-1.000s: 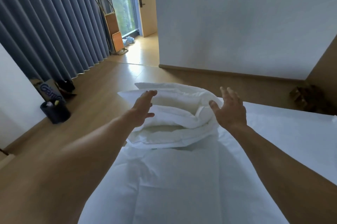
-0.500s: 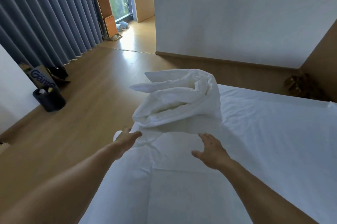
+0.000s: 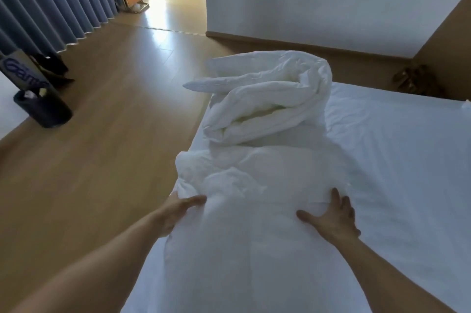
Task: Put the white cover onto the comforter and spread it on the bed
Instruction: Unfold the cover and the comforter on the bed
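On the bed (image 3: 395, 147), the comforter (image 3: 267, 98) sits in a folded heap by the left edge, with the cover (image 3: 242, 249) bunched against its near side. The left hand (image 3: 175, 212) and right hand (image 3: 331, 218) press the cover with straight fingers, gripping nothing.

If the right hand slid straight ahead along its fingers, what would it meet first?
Probably the folded comforter heaped just beyond the right hand, though depth is unclear.

Right and near ends of the bed (image 3: 395, 160) beyond the frame; brown heap (image 3: 413, 78) behind it dim, indistinct.
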The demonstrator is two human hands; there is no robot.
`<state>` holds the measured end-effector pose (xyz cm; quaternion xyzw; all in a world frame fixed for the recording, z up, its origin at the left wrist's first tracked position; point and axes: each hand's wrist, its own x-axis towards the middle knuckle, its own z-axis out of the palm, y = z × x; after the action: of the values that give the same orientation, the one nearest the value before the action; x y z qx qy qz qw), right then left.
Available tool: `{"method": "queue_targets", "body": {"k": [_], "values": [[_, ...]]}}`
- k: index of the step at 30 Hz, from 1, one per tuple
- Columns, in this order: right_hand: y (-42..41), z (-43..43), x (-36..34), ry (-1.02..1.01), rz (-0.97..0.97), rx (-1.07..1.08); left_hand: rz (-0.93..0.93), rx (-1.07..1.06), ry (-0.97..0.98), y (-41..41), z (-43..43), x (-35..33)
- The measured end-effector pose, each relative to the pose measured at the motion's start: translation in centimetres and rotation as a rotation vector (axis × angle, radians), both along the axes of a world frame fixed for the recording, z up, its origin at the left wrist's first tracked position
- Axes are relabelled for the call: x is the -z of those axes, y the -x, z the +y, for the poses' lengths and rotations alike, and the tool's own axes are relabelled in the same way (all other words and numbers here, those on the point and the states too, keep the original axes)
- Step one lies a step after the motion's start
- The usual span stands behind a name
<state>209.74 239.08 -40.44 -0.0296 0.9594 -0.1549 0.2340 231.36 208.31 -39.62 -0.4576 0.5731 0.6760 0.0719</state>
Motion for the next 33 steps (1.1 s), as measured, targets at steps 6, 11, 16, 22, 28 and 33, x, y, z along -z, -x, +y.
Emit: {"method": "queue_targets", "body": {"k": [6,11,16,22,28,33], "values": [[-3.0,4.5,0.1,0.082,-0.075,0.051,-0.079,0.160,-0.014,-2.4,3.9,-1.1],[-5.6,8.4,-1.2,0.234,-0.021,0.086,-0.017,0.317,0.068,-6.3,7.9,-3.9],[-10.5,8.5,-5.7,0.264,0.242,-0.284,-0.041,0.318,0.077,-11.3,14.2,-5.7],[-13.1,6.5,-12.1,0.099,0.633,-0.921,-0.115,0.400,0.200,-18.1,18.4,-5.4],[-17.0,4.5,-14.9,-0.266,0.460,-1.196,-0.114,0.468,0.290,-24.2,20.8,-5.8],[-24.2,7.5,-13.4,-0.192,0.519,-1.060,-0.117,0.106,0.254,-29.8,18.2,-5.7]]}}
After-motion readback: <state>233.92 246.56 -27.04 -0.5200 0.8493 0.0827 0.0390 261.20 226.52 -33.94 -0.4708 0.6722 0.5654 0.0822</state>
